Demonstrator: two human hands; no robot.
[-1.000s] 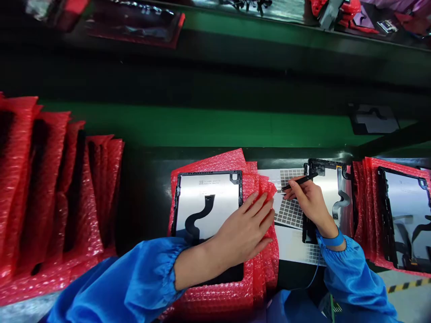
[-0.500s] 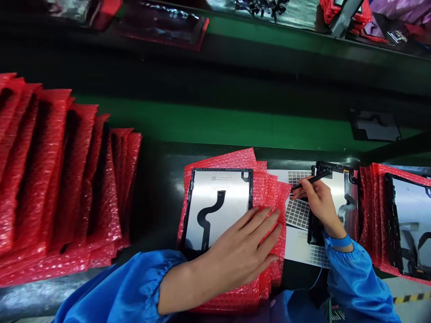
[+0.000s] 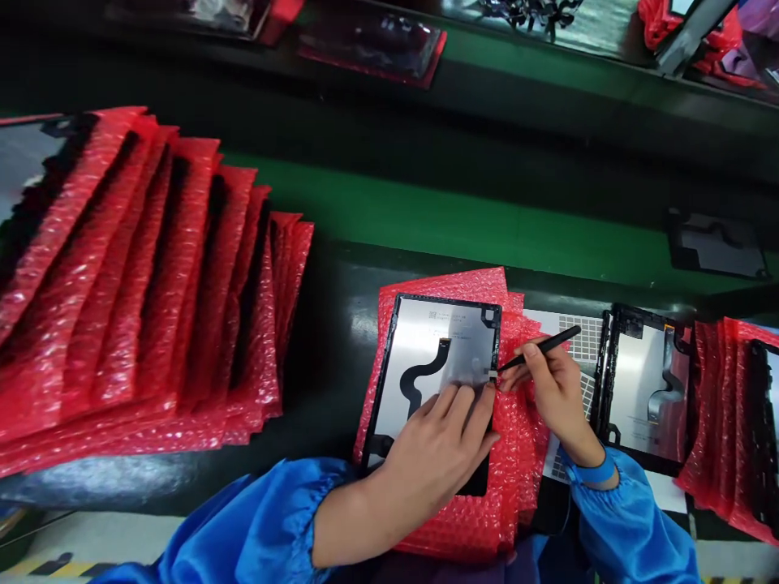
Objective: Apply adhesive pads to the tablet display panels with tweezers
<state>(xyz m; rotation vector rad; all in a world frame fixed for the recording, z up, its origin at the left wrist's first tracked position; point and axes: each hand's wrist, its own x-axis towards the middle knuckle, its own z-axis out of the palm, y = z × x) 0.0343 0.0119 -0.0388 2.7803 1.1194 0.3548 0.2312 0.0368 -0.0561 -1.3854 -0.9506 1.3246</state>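
Observation:
A tablet screen panel (image 3: 419, 324) lies silver back up, with a black curved flex cable on it, atop red bubble-wrap bags (image 3: 517, 454). My left hand (image 3: 435, 442) rests over its lower part, fingers bent side by side and thumb apart, fingertips by the right edge. My right hand (image 3: 551, 389), with a blue wrist strap, is closed on black tweezers (image 3: 551, 341). Their tip meets the panel's right edge at a small pale piece (image 3: 492, 375), close to my left index finger.
A second panel (image 3: 639, 381) lies right, beside white sheets with dark grid squares (image 3: 578, 337). Red bags (image 3: 721, 405) with another panel are at far right. A large fanned stack of red bags (image 3: 152, 324) fills the left. Behind runs a shelf (image 3: 517, 105) holding parts.
My right hand and the tweezers have moved left from the second panel to the near panel's edge. My left fingers, formerly spread across the bags, have drawn in and bent. The view has shifted left.

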